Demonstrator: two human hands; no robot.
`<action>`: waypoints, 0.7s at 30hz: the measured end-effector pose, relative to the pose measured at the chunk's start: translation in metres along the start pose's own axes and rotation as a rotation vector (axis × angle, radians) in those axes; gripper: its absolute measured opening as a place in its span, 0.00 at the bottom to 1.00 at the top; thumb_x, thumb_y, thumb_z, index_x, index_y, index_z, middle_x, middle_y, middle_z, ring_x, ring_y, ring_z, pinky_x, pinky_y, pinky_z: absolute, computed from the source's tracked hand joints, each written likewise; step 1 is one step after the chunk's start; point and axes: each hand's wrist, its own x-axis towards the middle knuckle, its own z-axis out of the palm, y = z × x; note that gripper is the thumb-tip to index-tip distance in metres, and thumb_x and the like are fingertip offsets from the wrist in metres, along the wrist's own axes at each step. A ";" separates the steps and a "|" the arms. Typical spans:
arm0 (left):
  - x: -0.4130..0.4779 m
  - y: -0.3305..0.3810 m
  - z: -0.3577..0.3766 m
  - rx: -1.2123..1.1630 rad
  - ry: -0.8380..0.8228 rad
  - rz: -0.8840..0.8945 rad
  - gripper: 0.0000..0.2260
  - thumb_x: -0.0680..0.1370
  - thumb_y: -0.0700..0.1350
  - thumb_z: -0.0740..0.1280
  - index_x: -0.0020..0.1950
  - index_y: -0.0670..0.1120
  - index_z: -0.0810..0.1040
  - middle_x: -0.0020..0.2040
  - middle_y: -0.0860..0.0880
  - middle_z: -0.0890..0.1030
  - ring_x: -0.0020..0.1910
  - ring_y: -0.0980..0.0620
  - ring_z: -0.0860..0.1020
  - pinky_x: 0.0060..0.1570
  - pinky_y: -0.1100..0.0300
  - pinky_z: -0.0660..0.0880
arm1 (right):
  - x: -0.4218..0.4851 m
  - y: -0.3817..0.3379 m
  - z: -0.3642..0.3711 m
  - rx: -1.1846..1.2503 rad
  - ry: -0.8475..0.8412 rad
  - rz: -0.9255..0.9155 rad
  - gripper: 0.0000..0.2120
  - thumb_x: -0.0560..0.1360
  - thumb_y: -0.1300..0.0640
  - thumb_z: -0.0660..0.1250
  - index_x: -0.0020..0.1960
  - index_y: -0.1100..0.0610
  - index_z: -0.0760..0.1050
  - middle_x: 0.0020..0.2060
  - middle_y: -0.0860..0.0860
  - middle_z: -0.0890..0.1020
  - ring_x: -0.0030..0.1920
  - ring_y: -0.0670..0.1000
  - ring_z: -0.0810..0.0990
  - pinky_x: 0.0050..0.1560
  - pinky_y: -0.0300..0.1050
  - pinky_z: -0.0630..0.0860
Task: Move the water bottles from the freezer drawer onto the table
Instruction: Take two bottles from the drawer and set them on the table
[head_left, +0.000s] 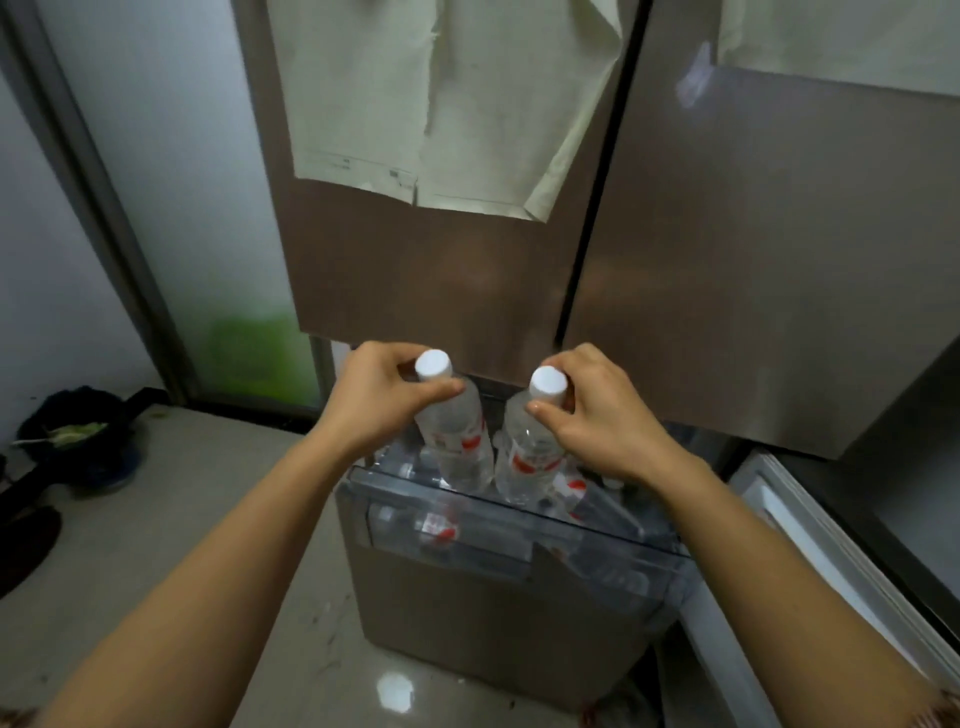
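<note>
The freezer drawer (467, 587) stands pulled out below the fridge doors, with a clear inner bin holding several water bottles lying on their sides. My left hand (379, 400) grips the neck of one clear water bottle (457, 436) with a white cap and a red label. My right hand (597, 415) grips the neck of a second, matching water bottle (527, 457). Both bottles are upright, lifted just above the drawer's contents, side by side. More bottles (436, 525) show through the bin's clear front wall.
Two brown fridge doors (727, 260) hang above the drawer, with cream papers taped on. A second open compartment door (810, 545) juts out at right. A dark pan with greens (78, 431) sits on the tiled floor at left. No table is in view.
</note>
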 end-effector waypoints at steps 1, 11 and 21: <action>-0.004 0.002 -0.015 0.002 0.048 -0.006 0.06 0.67 0.52 0.77 0.40 0.56 0.83 0.36 0.61 0.83 0.35 0.71 0.77 0.32 0.76 0.72 | 0.005 -0.014 0.003 0.031 0.025 -0.039 0.13 0.73 0.51 0.69 0.55 0.54 0.73 0.46 0.47 0.69 0.40 0.42 0.70 0.43 0.37 0.66; -0.097 -0.066 -0.199 0.174 0.335 -0.197 0.13 0.66 0.54 0.77 0.46 0.50 0.86 0.37 0.58 0.83 0.35 0.70 0.75 0.34 0.69 0.71 | 0.044 -0.191 0.093 0.155 -0.226 -0.328 0.12 0.73 0.47 0.68 0.51 0.53 0.73 0.47 0.50 0.74 0.45 0.47 0.73 0.47 0.45 0.73; -0.240 -0.208 -0.418 0.286 0.398 -0.460 0.10 0.66 0.53 0.77 0.42 0.49 0.86 0.38 0.53 0.86 0.40 0.60 0.82 0.43 0.51 0.81 | 0.050 -0.436 0.284 0.290 -0.401 -0.499 0.12 0.72 0.53 0.72 0.51 0.57 0.75 0.46 0.51 0.75 0.41 0.47 0.72 0.42 0.41 0.67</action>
